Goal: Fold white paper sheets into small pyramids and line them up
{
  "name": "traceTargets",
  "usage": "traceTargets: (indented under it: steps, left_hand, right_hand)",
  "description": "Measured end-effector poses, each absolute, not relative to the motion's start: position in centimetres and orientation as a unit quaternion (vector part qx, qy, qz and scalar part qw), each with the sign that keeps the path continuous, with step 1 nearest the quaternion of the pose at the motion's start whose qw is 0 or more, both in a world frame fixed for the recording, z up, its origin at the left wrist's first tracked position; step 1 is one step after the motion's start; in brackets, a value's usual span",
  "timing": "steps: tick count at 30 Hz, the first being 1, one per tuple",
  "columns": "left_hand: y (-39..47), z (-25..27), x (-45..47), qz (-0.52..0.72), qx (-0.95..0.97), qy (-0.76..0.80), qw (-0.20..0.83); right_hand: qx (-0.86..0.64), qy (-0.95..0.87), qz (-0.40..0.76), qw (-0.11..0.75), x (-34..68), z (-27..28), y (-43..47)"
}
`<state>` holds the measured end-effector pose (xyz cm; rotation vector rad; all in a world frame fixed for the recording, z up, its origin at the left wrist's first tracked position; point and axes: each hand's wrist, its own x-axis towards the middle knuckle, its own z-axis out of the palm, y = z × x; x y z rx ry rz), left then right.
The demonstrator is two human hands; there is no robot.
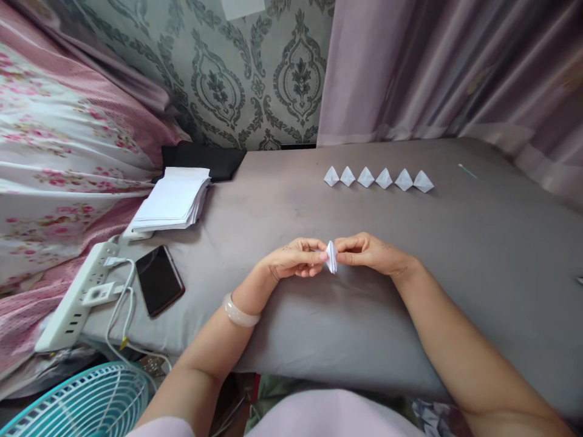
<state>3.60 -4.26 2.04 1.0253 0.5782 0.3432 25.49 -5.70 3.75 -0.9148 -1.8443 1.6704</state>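
Note:
A small folded white paper piece [332, 258], pointed at top and bottom with stacked layers, is held upright just above the grey cloth surface [264, 206]. My left hand [300, 258] pinches its left side between thumb and fingers, the lower fingers curled. From the right, my right hand [367, 252] grips its other side between thumb and bent index finger. Farther back, several folded white paper shapes [365, 177] sit in a row, each with a pointed top. A pale bangle [240, 311] circles my left wrist.
At the left lie a stack of white paper [175, 197], a dark flat item [209, 159], and a phone [160, 280]. A power strip [75, 297] with plugged-in white cables runs along the left edge. Below it stands a turquoise fan [86, 403]. Curtains [387, 67] hang behind.

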Motion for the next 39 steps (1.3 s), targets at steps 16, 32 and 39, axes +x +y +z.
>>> traceTargets:
  steps: [16, 32, 39]
  left_hand:
    - [-3.8, 1.0, 4.2, 0.391, 0.507, 0.356, 0.68]
    - [-4.3, 0.9, 4.8, 0.478, 0.586, 0.369, 0.54]
    - [-4.4, 1.0, 5.0, 0.467, 0.56, 0.346, 0.591]
  right_hand:
    - [-0.487, -0.639, 0.443, 0.398, 23.3, 1.3, -5.4]
    - [-0.462, -0.646, 0.367, 0.485, 22.1, 1.4, -5.6]
    - [-0.463, -0.621, 0.412, 0.48, 22.0, 2.4, -6.1]
